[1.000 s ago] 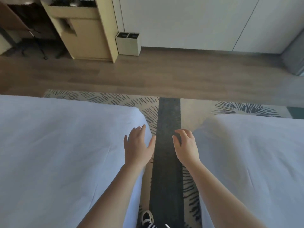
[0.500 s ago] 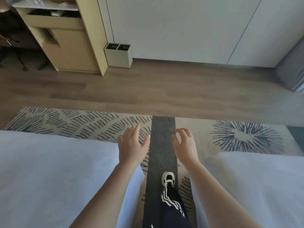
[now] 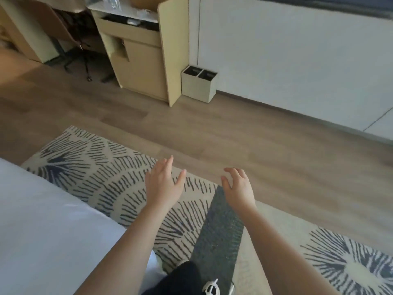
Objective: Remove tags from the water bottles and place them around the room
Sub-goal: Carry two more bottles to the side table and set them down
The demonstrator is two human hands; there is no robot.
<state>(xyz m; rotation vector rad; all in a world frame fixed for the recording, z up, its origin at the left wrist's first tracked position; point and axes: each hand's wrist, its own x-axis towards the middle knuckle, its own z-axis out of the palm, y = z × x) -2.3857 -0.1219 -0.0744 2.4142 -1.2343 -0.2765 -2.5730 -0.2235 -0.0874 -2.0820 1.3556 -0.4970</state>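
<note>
Both hands are held out in front of the person, apart from each other and holding nothing. The left hand [image 3: 162, 186], just left of the frame's centre, has its fingers straight and spread. The right hand [image 3: 239, 187], just right of centre, has its fingers loosely curled, thumb out to the side. Both hang above the rug [image 3: 102, 179], which is pale with dark dashed fan patterns and a dark grey stripe [image 3: 219, 237] running toward the bottom of the frame.

A bottle [image 3: 111, 2], clear and cut off by the top edge, stands at the upper left on the white top of a pale wooden cabinet [image 3: 144, 58]. Whether it carries a tag cannot be told. The cabinet's drawer [image 3: 129, 30] stands open beneath it.

Just right of the cabinet, a cream two-slot bin [image 3: 198, 86] sits on the wooden floor [image 3: 234, 133] against a white wall [image 3: 287, 56]. Left of the cabinet is a chair [image 3: 70, 37] under a desk. A white bed [image 3: 42, 231] fills the lower left. At the bottom centre, a dark trouser leg [image 3: 180, 277] and a shoe [image 3: 212, 289] with white laces show
</note>
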